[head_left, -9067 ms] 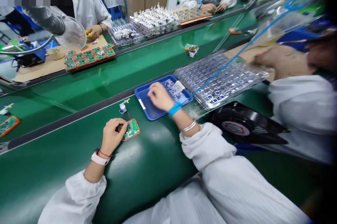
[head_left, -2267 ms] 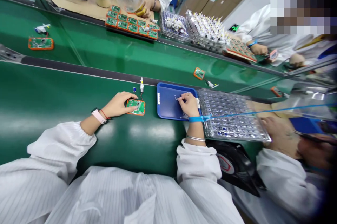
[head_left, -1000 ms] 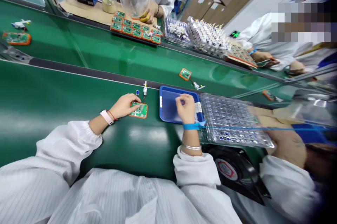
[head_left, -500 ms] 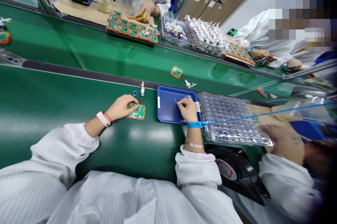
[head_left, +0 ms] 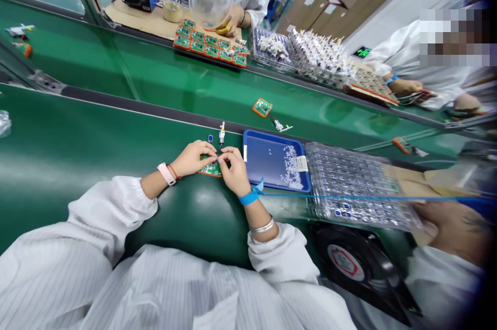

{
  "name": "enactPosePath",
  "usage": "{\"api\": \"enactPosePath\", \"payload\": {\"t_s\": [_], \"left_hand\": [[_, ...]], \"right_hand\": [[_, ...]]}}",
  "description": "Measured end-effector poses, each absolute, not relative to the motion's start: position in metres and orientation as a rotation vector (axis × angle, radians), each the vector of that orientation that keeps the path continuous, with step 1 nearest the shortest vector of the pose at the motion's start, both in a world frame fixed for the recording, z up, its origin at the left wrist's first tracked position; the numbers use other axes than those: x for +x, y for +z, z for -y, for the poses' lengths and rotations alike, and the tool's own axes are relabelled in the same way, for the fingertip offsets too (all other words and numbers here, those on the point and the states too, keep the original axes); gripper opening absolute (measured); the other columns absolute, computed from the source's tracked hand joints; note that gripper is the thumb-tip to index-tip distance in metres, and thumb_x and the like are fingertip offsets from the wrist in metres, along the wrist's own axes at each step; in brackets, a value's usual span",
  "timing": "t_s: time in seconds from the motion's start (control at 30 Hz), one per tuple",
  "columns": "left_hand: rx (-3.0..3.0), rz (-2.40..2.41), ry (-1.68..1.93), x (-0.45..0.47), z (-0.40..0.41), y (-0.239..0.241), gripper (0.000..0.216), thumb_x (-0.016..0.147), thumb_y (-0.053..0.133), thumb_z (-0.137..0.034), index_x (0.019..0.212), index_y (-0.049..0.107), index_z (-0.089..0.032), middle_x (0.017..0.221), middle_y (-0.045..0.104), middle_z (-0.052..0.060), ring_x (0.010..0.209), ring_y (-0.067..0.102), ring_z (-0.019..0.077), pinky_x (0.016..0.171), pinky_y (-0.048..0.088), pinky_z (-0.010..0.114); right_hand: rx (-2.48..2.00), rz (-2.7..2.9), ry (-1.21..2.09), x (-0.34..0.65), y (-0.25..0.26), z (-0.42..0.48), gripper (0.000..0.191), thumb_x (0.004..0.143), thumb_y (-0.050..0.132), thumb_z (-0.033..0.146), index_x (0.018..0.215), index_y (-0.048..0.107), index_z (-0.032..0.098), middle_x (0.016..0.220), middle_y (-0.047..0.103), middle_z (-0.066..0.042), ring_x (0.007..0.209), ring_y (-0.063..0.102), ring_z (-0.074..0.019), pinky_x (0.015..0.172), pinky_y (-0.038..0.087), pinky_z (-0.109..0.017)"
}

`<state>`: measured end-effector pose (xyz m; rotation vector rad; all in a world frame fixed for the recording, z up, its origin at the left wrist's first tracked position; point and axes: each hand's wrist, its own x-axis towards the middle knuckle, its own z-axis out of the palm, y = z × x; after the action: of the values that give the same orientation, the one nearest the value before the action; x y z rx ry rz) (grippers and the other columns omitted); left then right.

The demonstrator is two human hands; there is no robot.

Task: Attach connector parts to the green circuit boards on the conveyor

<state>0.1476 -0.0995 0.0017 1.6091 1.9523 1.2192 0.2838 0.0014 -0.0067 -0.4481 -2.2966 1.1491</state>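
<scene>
A green circuit board (head_left: 210, 169) with an orange rim lies flat on the green bench. My left hand (head_left: 190, 158) is closed on its left and far side, steadying it. At the board's far right edge, my right hand (head_left: 235, 170) pinches with thumb and forefinger; whatever is between the fingertips is hidden. A thin wire leads from the board to a white cylindrical part (head_left: 222, 136) beyond the hands. Beside that lies a small blue square piece (head_left: 210, 138). Just right of my right hand is a blue tray (head_left: 258, 156) with many tiny white pieces (head_left: 292, 167).
Clear plastic trays (head_left: 349, 180) with blue pieces stand right of the blue tray, near a co-worker's arm (head_left: 454, 231). A black fan (head_left: 349, 263) sits below them. Another wired board (head_left: 262, 107) lies on the green strip beyond the bench rail. A blue cord (head_left: 349, 197) runs from my right wrist.
My right hand has moved left from the blue tray to the circuit board, still pinched. My left hand stays on the board. The whole view has shifted slightly.
</scene>
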Motion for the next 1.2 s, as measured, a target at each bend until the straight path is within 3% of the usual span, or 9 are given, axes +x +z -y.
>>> {"api": "enactPosePath", "payload": {"t_s": [0.13,0.3,0.47,0.57,0.67,0.8,1.0,1.2], "left_hand": [[1.536,-1.961,1.199,0.148,0.098,0.002,0.008,0.075,0.063,-0.022,0.074,0.071,-0.018,0.093,0.068,0.005,0.09,0.062,0.0186,0.085,0.048,0.034],[1.466,-2.004,1.102,0.147,0.091,0.008,0.011,0.073,0.06,-0.017,0.067,0.069,-0.016,0.081,0.069,0.004,0.08,0.064,0.0173,0.076,0.049,0.029],[1.463,-2.078,0.922,0.143,0.088,0.014,0.012,0.072,0.059,-0.017,0.065,0.068,-0.015,0.078,0.069,0.003,0.075,0.063,0.0175,0.072,0.047,0.027],[1.566,-2.113,0.927,0.144,0.099,0.014,0.018,0.073,0.065,-0.029,0.085,0.068,-0.016,0.09,0.068,0.005,0.085,0.062,0.0203,0.079,0.046,0.031],[1.847,-2.035,0.813,0.147,0.112,0.013,0.059,0.068,0.071,-0.048,0.118,0.057,-0.021,0.116,0.062,0.009,0.11,0.053,0.0282,0.093,0.04,0.04],[1.882,-2.055,0.714,0.145,0.114,0.017,0.068,0.068,0.07,-0.054,0.126,0.05,-0.023,0.115,0.062,0.011,0.106,0.055,0.0299,0.092,0.04,0.043],[1.203,-1.81,1.304,0.108,0.088,0.031,0.062,0.073,0.063,-0.053,0.12,0.047,-0.016,0.096,0.068,0.009,0.09,0.064,0.022,0.084,0.048,0.039],[1.08,-2.183,1.813,0.055,0.044,0.041,0.063,0.073,0.065,-0.048,0.122,0.041,-0.015,0.109,0.062,0.013,0.1,0.061,0.0213,0.085,0.049,0.035]], "right_hand": [[-0.473,2.341,1.141,0.283,-0.014,-0.008,0.011,0.081,0.049,0.023,0.072,0.054,0.019,0.096,0.053,-0.009,0.098,0.052,-0.021,0.089,0.042,-0.038],[-0.552,2.39,1.223,0.281,-0.017,-0.016,0.013,0.078,0.049,0.02,0.067,0.054,0.018,0.094,0.052,-0.009,0.093,0.053,-0.0199,0.081,0.046,-0.035],[-0.557,2.412,1.17,0.277,-0.013,-0.008,0.013,0.077,0.049,0.017,0.065,0.053,0.018,0.091,0.051,-0.008,0.092,0.053,-0.0194,0.083,0.046,-0.035],[-0.478,2.383,1.07,0.285,-0.001,-0.011,0.012,0.079,0.049,0.019,0.07,0.056,0.019,0.094,0.052,-0.008,0.093,0.053,-0.0195,0.082,0.046,-0.034],[-0.518,2.282,0.926,0.304,0.008,-0.045,0.013,0.081,0.048,0.023,0.072,0.057,0.019,0.096,0.055,-0.009,0.09,0.054,-0.0188,0.078,0.047,-0.033],[-0.907,2.167,0.695,0.339,-0.001,-0.116,0.012,0.075,0.051,0.022,0.063,0.054,0.018,0.081,0.056,-0.009,0.083,0.053,-0.0213,0.076,0.047,-0.038],[-1.015,2.196,0.601,0.352,-0.027,-0.152,0.014,0.07,0.051,0.019,0.056,0.053,0.019,0.073,0.056,-0.008,0.081,0.051,-0.0217,0.081,0.045,-0.041],[-0.947,2.233,0.599,0.349,-0.031,-0.152,0.012,0.069,0.052,0.017,0.057,0.055,0.019,0.076,0.055,-0.007,0.081,0.051,-0.0212,0.084,0.045,-0.043]]}}
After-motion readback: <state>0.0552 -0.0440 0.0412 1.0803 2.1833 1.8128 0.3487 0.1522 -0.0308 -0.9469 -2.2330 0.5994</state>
